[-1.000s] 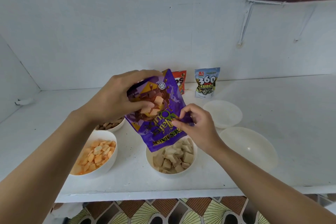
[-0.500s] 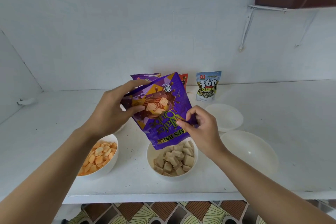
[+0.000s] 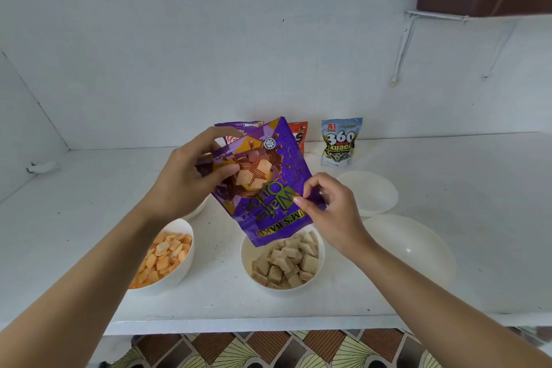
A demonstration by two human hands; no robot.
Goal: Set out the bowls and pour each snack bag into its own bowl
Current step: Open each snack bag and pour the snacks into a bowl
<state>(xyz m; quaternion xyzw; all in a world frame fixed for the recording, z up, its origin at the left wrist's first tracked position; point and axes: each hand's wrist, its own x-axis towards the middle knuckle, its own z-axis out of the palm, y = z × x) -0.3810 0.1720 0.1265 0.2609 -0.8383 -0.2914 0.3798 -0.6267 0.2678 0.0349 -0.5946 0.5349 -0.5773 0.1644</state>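
- We see two bowls with snacks in them: the orange snack bowl [image 3: 182,275] on the left and the wafer bowl [image 3: 283,292] in the middle, full of pale square pieces.
- Two bowls have nothing in them: the small empty bowl [image 3: 378,200] and the big empty bowl [image 3: 418,254], both on the right of the tabletop [image 3: 484,188].
- One more bowl, the hidden bowl [image 3: 199,210], peeks out behind the left hand [image 3: 185,182]. We cannot tell what is in it.
- The purple bag [image 3: 268,188] is up in the air, just above the wafer bowl. We see no pieces falling and the bag looks flat, so we think this pour is about done.
- The purple bag is upside down: its words read the wrong way up. The end we take to be open points down at the wafer bowl. Its long side runs up and down, with the top leaning to the left.
- The left hand grips the top part of the purple bag, fingers over the edge and thumb on the front.
- The right hand [image 3: 331,212] pinches the low right corner of the purple bag.
- By the wall stand a grey bag [image 3: 341,142], a red bag [image 3: 299,136] and a second purple bag [image 3: 251,125], the last two partly hidden. We think the grey bag is left to pour into an empty bowl.
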